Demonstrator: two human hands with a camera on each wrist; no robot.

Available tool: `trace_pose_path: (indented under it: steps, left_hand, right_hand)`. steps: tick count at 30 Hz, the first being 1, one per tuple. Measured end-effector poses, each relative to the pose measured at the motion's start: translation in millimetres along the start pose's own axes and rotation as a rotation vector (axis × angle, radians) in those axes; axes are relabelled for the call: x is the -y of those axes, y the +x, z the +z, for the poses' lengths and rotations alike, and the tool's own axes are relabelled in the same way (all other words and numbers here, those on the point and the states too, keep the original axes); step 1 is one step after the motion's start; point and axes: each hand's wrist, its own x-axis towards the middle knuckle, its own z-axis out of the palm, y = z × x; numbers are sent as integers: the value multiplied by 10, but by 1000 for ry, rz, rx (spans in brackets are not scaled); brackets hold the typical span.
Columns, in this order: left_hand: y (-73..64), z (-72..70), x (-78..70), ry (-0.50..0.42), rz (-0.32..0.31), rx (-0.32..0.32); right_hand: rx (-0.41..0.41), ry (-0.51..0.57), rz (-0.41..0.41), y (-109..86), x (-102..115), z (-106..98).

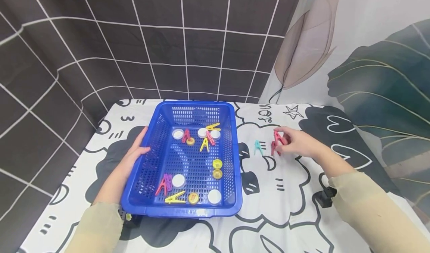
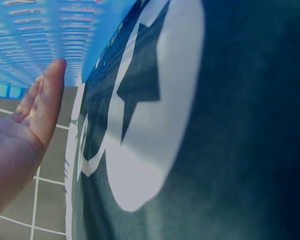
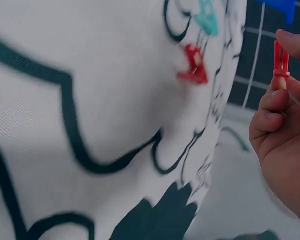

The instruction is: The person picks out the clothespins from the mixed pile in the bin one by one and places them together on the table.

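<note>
My right hand (image 1: 297, 141) pinches a red clothespin (image 1: 279, 137) between thumb and fingers, just above the cloth. In the right wrist view that held clothespin (image 3: 281, 62) points upward. Below it another red clothespin (image 1: 273, 148) lies on the cloth, with a teal clothespin (image 1: 258, 147) to its left. My left hand (image 1: 130, 156) rests at the left side of a blue plastic basket (image 1: 237, 163), its thumb over the rim. In the left wrist view the fingers (image 2: 54, 87) are extended against the outer wall.
Inside the basket lie several clothespins, such as a yellow clothespin (image 1: 175, 197) and a purple clothespin (image 1: 168, 182). White caps (image 1: 214, 196) and yellow caps (image 1: 217, 164) are scattered among them. A patterned cloth (image 1: 268, 193) covers the surface; a dark grid curtain (image 1: 201, 47) hangs behind.
</note>
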Motion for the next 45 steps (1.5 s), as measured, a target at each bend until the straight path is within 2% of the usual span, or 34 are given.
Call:
trace_pose_path:
  steps: [8, 17, 25, 37, 45]
  left_hand:
    - [12, 4, 1, -6, 3, 3]
    - [10, -1, -23, -22, -11, 4]
    - [9, 6, -16, -39, -12, 7]
    - [14, 11, -15, -24, -7, 12]
    - [22, 13, -5, -39, 2, 13]
  right_hand:
    - [-27, -34, 80, -87, -353, -19]
    - [1, -39, 151, -116, -557, 34]
    - [38, -25, 213, -107, -641, 138]
    - [98, -15, 252, -84, -657, 180]
    - [101, -16, 251, -87, -666, 183]
